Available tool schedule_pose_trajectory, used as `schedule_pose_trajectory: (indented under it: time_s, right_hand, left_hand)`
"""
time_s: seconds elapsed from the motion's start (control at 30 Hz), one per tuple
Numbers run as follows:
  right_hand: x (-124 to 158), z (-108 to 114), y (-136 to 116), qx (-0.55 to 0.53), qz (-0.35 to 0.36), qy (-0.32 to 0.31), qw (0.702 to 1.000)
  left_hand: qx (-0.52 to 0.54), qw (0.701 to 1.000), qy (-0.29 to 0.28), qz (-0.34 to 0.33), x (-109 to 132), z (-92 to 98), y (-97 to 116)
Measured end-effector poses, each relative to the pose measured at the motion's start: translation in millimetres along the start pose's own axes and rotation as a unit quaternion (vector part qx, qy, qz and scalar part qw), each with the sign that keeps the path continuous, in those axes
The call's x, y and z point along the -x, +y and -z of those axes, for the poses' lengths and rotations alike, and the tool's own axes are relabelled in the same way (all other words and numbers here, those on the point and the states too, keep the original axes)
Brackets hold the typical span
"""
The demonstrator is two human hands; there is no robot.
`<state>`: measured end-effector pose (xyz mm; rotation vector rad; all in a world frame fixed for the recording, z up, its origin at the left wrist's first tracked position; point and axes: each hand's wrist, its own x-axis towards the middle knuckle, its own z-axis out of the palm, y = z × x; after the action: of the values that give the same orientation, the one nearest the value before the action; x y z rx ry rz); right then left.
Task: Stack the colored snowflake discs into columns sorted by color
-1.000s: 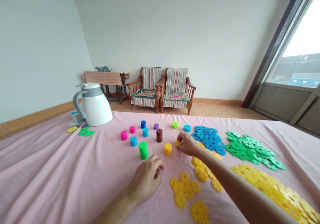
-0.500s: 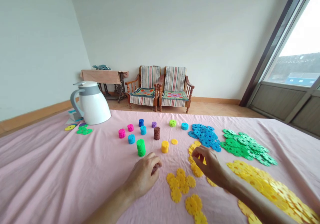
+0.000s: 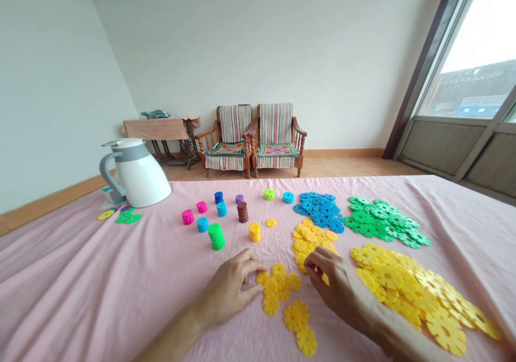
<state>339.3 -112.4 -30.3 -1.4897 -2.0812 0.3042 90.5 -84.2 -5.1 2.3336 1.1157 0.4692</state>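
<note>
My left hand rests low over the pink cloth, thumb and forefinger apart. Its fingertips reach the left edge of a small cluster of yellow flower-shaped discs, and nothing shows held between them. My right hand is curled at the near edge of a yellow disc pile, thumb and fingertips close together; whatever may be between them is hidden. Several more yellow discs lie between my forearms. Beyond my left hand stand a yellow stack and a bright green stack. A single yellow disc lies beside the yellow stack.
A large yellow pile, a green pile and a blue pile spread across the right. Small stacks, including a brown one, stand mid-table. A white jug is at the left, near loose green discs.
My left hand has parted its thumb and forefinger and come up to the small yellow cluster. My right hand has moved nearer me, uncovering more of the yellow pile. The view has shifted slightly right.
</note>
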Motion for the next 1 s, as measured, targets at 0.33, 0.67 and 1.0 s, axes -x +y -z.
schedule_pose_trajectory:
  time_s: [0.33, 0.67, 1.0]
  right_hand:
    - [4, 2, -4, -0.030, 0.027, -0.021, 0.999]
    - [-2, 8, -27, -0.012, 0.018, -0.111, 0.994]
    - [-39, 0, -4, -0.136, -0.069, -0.084, 0.985]
  left_hand:
    - [-0.017, 0.999, 0.028, -0.014, -2, -5.6, -1]
    - [-0.013, 0.998, 0.057, -0.011, -3, -8.5, -1]
    - [-0.012, 0.999, 0.046, -0.006, -2, -6.2, -2]
